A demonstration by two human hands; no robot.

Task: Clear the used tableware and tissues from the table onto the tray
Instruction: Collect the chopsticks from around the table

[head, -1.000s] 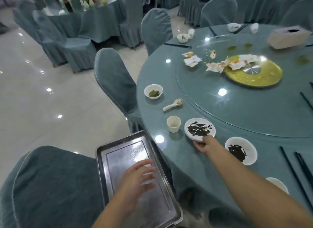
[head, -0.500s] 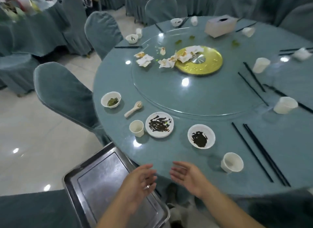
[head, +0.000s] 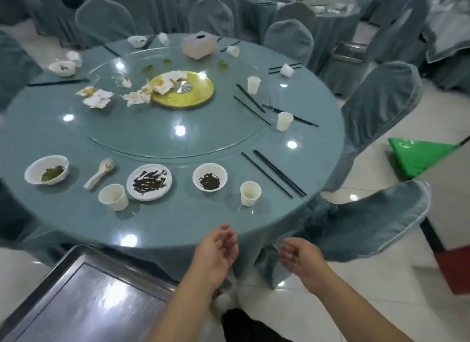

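My left hand [head: 216,252] and my right hand [head: 301,259] hang side by side in the lower middle of the frame, just below the near edge of the round table [head: 178,217]. Both hold nothing. The palms are turned toward each other, the fingers loosely bent and a little spread, and neither hand touches anything. The steel tray [head: 96,303] lies in the lower left corner, left of my left forearm, with its far rim close to the table's skirt.

Along the table's near edge, from left to right across the middle of the frame:
- a white bowl [head: 47,172] with green scraps in it
- a white spoon [head: 99,173] lying flat
- a paper cup [head: 113,197] standing upright
- a sauce-smeared plate [head: 149,182] just beside that cup
- a small dish [head: 210,180] with a dark blot of sauce
- a second paper cup [head: 250,193], upright
- black chopsticks [head: 274,175] lying slantwise

Above them the glass turntable [head: 152,138] fills the centre, with a gold disc [head: 188,97] in its middle. Crumpled tissues [head: 98,97] lie on the glass to the left of the disc, and some overlap its rim. A tissue box [head: 199,45] stands at top centre. A third paper cup [head: 284,121] and a fourth paper cup [head: 253,84] stand upright at the right of the glass. A covered chair [head: 356,227] sits at lower right, beside my right hand.
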